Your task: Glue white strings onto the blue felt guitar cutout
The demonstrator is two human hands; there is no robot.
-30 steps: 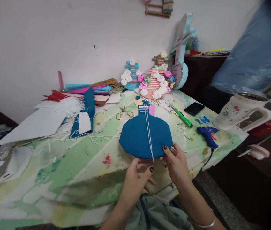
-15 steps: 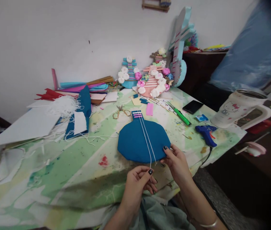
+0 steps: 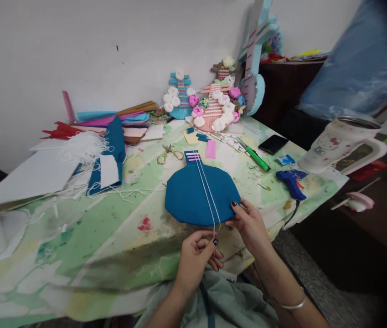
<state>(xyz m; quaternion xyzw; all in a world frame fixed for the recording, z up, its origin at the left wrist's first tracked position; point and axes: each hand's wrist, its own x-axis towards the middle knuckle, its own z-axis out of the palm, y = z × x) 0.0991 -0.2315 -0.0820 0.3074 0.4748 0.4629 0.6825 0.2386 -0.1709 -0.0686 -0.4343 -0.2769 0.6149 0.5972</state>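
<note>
A blue paper-covered, rounded piece with a short neck (image 3: 186, 193) lies at the table's front, neck pointing away from me. White and pink strips (image 3: 192, 157) cross its neck, and two lengths of white string (image 3: 208, 191) run down over its face. My left hand (image 3: 200, 255) is closed below the near edge, pinching one string end between thumb and finger. With thumb on top and fingers beneath, my right hand (image 3: 248, 221) grips the blue piece at its lower right edge. The second string's end hangs near that edge, close to my right fingers.
Scissors (image 3: 169, 154) lie beyond the neck. Around the right side are a green cutter (image 3: 257, 158), a phone (image 3: 273, 144), a blue glue gun (image 3: 291, 183) and a mug (image 3: 333, 145). White string heaps (image 3: 85, 148) and boards sit left; flower-trimmed models (image 3: 219, 109) stand behind.
The view has tilted down slightly, so the tabletop things appear higher. Both hands keep their holds, the left on the string, the right on the blue piece's edge.
</note>
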